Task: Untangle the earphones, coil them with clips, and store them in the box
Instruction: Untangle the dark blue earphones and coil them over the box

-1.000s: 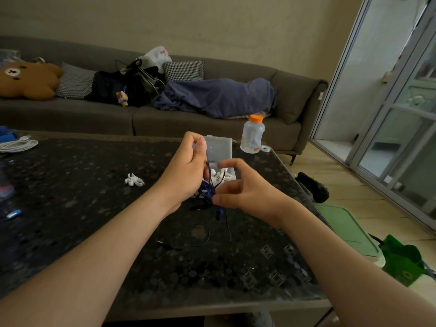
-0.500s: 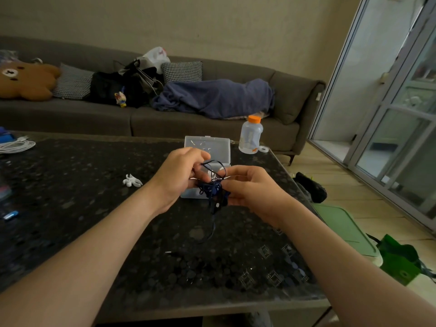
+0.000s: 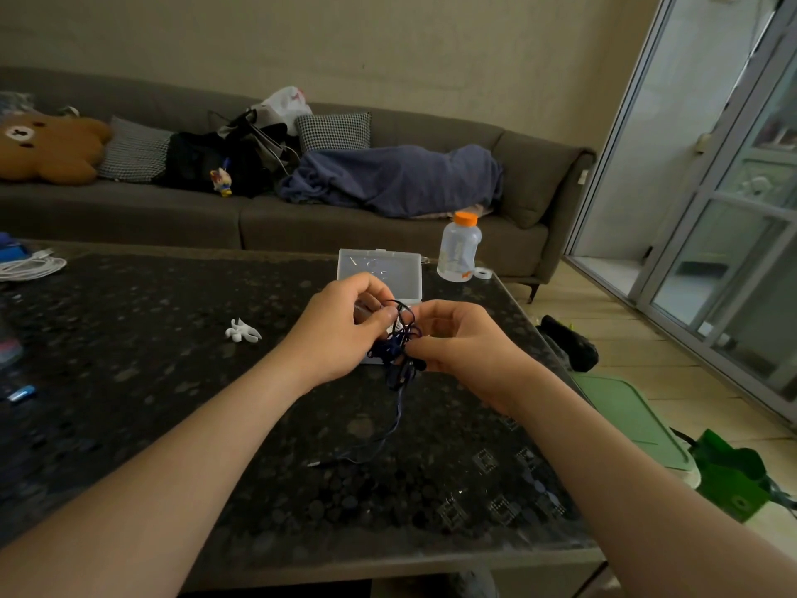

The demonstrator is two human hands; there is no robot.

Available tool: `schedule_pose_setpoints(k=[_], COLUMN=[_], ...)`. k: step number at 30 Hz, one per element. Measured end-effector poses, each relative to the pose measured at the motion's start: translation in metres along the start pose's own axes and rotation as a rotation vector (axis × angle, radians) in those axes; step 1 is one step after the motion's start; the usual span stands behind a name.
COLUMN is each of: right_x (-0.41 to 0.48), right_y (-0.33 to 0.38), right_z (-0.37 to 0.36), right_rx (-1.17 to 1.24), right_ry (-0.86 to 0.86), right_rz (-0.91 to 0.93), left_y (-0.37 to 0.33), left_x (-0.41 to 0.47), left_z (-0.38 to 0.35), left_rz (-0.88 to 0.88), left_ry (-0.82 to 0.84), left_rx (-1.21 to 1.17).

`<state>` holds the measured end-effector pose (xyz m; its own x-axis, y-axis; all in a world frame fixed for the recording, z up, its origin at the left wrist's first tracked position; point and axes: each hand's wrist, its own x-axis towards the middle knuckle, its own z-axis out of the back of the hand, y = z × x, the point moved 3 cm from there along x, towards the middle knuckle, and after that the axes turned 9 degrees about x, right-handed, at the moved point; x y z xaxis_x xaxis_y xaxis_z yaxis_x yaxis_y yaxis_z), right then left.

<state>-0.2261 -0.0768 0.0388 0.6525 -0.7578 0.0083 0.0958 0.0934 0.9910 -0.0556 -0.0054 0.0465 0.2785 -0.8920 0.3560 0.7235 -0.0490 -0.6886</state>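
Observation:
A tangled bundle of dark blue earphones (image 3: 394,343) hangs between both hands above the dark table. My left hand (image 3: 340,334) pinches the upper loops of the cord with thumb and fingers. My right hand (image 3: 457,343) pinches the bundle from the right side. A loose length of cord trails down to the table, and its plug (image 3: 317,463) lies on the surface. The clear plastic box (image 3: 379,269) stands open just behind my hands, its lid raised. A white clip (image 3: 242,331) lies on the table to the left.
A plastic bottle with an orange cap (image 3: 459,248) and a tape roll (image 3: 481,273) stand at the table's far right corner. A white cable coil (image 3: 30,267) lies far left. A sofa runs behind. A green lid (image 3: 625,416) and green bag sit on the floor at right.
My hands have moved down and a little apart, then closed on the bundle again. My left hand dropped from in front of the box lid. The trailing cord hangs longer.

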Motion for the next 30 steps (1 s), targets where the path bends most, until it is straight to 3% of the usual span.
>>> schedule_pose_setpoints(k=[6, 13, 21, 30], right_x=[-0.002, -0.001, -0.003, -0.003], right_y=[0.000, 0.002, 0.003, 0.003], right_z=[0.001, -0.002, -0.002, 0.004], right_rx=[0.009, -0.083, -0.164, -0.315], right_ry=[-0.023, -0.036, 0.018, -0.147], right_rz=[0.022, 0.001, 0.056, 0.125], left_y=[0.001, -0.007, -0.014, -0.007], left_x=[0.000, -0.002, -0.005, -0.004], left_z=[0.001, 0.004, 0.006, 0.002], left_rz=[-0.018, -0.087, -0.139, -0.085], left_ry=[0.068, -0.044, -0.028, 0.039], left_rx=[-0.030, 0.010, 0.085, -0.026])
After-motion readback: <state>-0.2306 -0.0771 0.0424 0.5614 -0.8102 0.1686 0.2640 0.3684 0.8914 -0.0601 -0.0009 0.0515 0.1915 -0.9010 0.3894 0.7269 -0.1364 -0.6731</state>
